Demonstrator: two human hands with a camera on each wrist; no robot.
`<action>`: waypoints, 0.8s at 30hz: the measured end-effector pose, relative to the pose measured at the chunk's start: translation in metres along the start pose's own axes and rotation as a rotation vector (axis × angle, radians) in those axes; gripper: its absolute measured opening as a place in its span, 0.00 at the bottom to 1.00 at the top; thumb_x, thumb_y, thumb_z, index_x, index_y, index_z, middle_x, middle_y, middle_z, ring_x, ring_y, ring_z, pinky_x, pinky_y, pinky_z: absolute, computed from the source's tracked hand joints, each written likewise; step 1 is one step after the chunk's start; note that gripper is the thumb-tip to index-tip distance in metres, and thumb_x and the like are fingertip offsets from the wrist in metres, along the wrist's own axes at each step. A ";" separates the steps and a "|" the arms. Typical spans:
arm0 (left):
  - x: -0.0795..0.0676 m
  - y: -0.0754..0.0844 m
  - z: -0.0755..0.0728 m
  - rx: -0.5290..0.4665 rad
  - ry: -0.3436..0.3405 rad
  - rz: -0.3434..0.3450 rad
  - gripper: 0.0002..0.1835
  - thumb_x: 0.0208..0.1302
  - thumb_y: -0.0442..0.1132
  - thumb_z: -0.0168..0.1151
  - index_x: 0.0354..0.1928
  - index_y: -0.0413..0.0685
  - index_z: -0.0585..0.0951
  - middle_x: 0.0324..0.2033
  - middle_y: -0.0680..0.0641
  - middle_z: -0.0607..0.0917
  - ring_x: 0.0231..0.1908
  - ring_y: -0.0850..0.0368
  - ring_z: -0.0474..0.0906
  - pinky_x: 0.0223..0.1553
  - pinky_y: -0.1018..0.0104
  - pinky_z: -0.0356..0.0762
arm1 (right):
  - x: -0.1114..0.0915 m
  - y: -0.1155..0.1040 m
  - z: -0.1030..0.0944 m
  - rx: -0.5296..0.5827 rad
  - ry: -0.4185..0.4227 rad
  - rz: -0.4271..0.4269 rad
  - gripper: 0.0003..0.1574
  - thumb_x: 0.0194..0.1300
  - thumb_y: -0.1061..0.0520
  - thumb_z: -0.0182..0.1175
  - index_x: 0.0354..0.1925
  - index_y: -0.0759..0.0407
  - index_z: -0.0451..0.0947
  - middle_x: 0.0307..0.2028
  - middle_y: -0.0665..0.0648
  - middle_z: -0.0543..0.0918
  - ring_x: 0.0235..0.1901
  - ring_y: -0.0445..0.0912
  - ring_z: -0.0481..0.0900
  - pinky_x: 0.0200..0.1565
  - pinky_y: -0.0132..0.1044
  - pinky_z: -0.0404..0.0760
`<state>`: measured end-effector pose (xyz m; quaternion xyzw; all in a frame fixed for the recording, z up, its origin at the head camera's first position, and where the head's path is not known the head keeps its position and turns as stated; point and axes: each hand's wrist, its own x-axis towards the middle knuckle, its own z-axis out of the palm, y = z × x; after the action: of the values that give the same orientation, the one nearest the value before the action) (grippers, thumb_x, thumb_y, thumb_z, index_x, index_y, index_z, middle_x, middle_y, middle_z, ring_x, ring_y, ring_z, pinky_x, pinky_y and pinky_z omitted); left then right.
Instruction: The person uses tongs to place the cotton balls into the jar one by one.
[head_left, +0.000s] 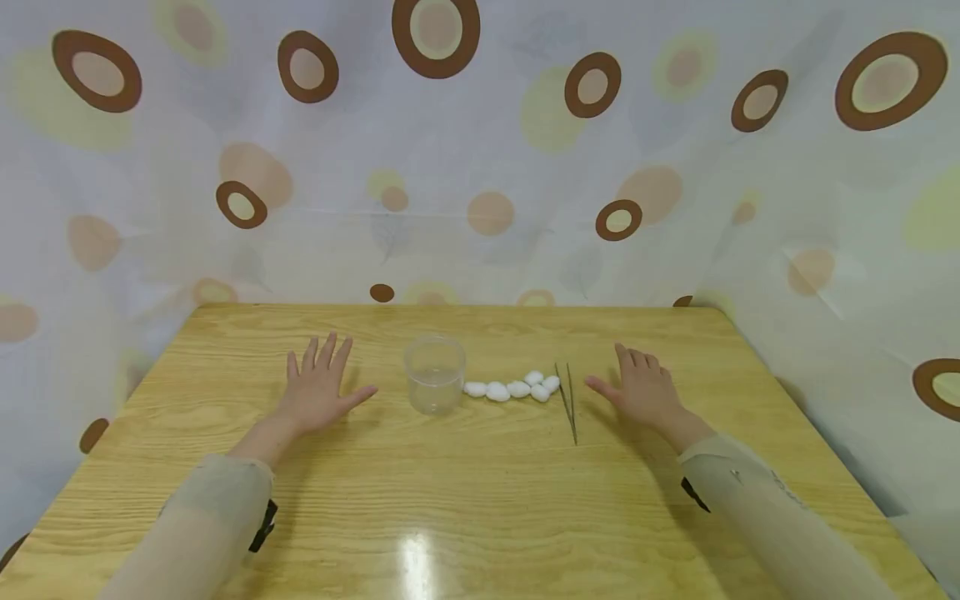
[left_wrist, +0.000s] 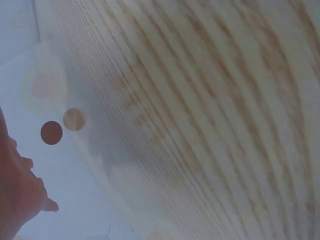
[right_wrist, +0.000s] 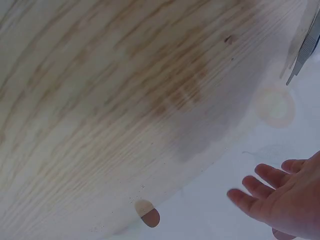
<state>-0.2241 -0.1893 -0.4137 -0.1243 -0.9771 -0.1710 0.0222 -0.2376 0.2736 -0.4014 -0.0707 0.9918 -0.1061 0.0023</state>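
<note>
There's room by the middle of the counter's (head_left: 495, 517) near edge. Farther in, a clear tub (head_left: 436, 385), white balls (head_left: 518, 389) and tweezers (head_left: 573, 425) block passage.

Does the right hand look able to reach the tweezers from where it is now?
Probably yes: the right hand is open and close beside the tweezers, with no object visible between them.

The rectangular wooden table (head_left: 525, 500) is honey-yellow with fine darker grain running between its left and right edges; the wrist views render it paler, streaked brown. Toward its far edge, the cylindrical see-through container (head_left: 436, 387) is colourless, the small rounded cotton-like balls (head_left: 518, 389) plain white, the slim metal tweezers (head_left: 573, 421) dark grey. Beyond that edge, the pale bluish-white hanging sheet (head_left: 450, 158) carries brown rings, peach discs, yellow-green blotches and faint grey leaves. Plain beige fabric sleeves (head_left: 202, 517) meet small black pieces (head_left: 264, 527).
</note>
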 end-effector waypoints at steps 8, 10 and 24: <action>0.002 0.004 0.001 -0.071 0.040 0.053 0.44 0.62 0.61 0.54 0.70 0.39 0.54 0.67 0.34 0.60 0.67 0.33 0.50 0.63 0.30 0.40 | 0.003 -0.002 0.000 0.110 -0.071 0.033 0.57 0.64 0.30 0.47 0.68 0.74 0.47 0.63 0.80 0.59 0.61 0.72 0.59 0.54 0.64 0.67; 0.003 0.005 0.001 -0.083 0.047 0.063 0.44 0.62 0.61 0.54 0.69 0.39 0.55 0.66 0.34 0.61 0.66 0.33 0.52 0.63 0.31 0.41 | 0.003 -0.004 0.000 0.119 -0.089 0.039 0.56 0.65 0.31 0.48 0.67 0.75 0.48 0.63 0.80 0.60 0.61 0.72 0.60 0.55 0.64 0.67; 0.008 0.012 0.007 -0.057 0.032 0.076 0.44 0.61 0.61 0.55 0.69 0.40 0.56 0.65 0.36 0.62 0.66 0.35 0.54 0.63 0.32 0.42 | 0.003 -0.031 0.009 0.105 -0.164 0.036 0.50 0.64 0.37 0.54 0.62 0.78 0.58 0.56 0.77 0.70 0.52 0.66 0.73 0.48 0.54 0.76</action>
<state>-0.2284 -0.1739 -0.4157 -0.1594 -0.9659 -0.1999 0.0407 -0.2365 0.2410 -0.4031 -0.0611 0.9825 -0.1515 0.0892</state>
